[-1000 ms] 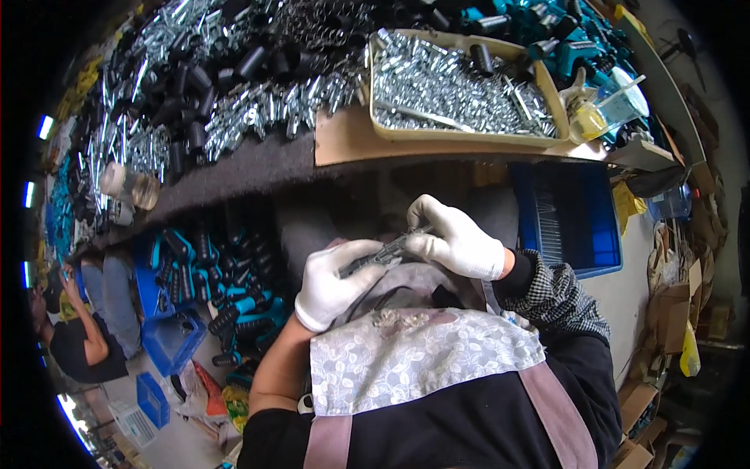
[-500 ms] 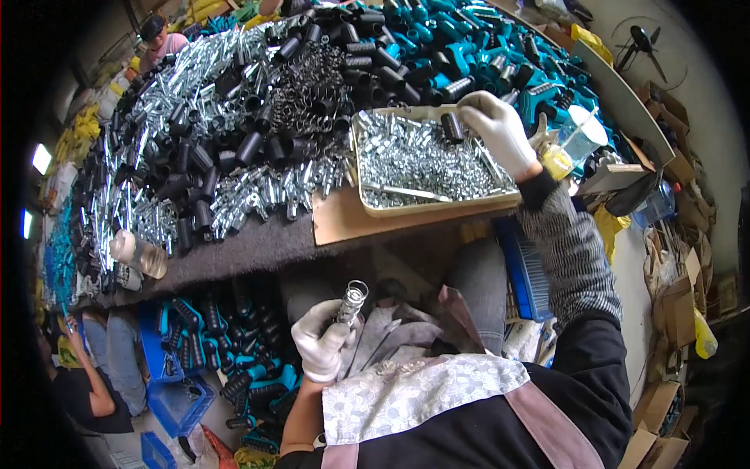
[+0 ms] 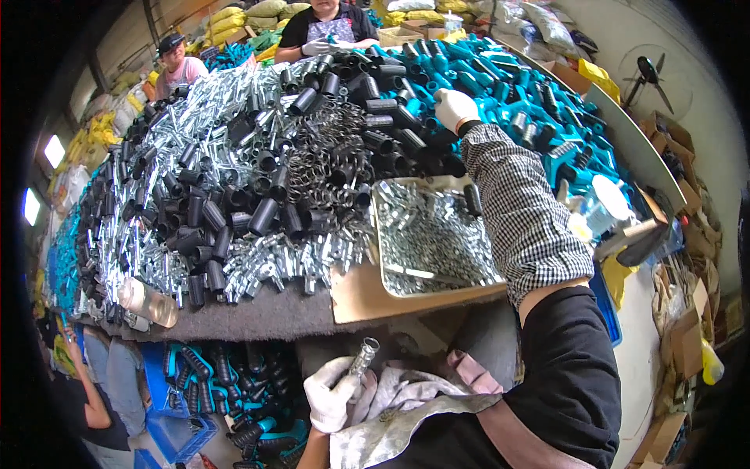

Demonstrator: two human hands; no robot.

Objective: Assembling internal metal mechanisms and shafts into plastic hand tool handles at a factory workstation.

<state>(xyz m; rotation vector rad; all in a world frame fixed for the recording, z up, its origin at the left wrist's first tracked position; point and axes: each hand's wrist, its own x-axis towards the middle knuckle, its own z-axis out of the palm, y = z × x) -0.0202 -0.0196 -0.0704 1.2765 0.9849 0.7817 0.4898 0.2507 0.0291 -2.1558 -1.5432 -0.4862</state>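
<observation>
My left hand (image 3: 330, 397), in a white glove, is closed around a slim metal rod with a coil spring (image 3: 364, 356) on it, held upright above my lap. My right arm stretches far across the table. At its end my gloved right hand (image 3: 455, 110) has its fingers bent over the edge of a heap of teal plastic handles (image 3: 500, 78), seemingly closed on one teal handle (image 3: 424, 97); the fingers partly hide the contact. Below that arm sits a pale tray (image 3: 406, 293) full of small metal pieces, with a black tube (image 3: 473, 200) inside its far right corner.
Black tubes (image 3: 266, 216), loose coil springs (image 3: 324, 148) and metal rods (image 3: 203, 109) cover the table. A clear bottle (image 3: 148, 303) lies near the front edge. A white tub (image 3: 607, 199) stands right. Co-workers (image 3: 328, 27) sit opposite. Blue crates (image 3: 176, 434) with handles are below left.
My right hand has moved from above the tray to the teal heap farther away. The view has tilted upward, bringing a co-worker opposite into sight. My left hand still holds the rod and spring.
</observation>
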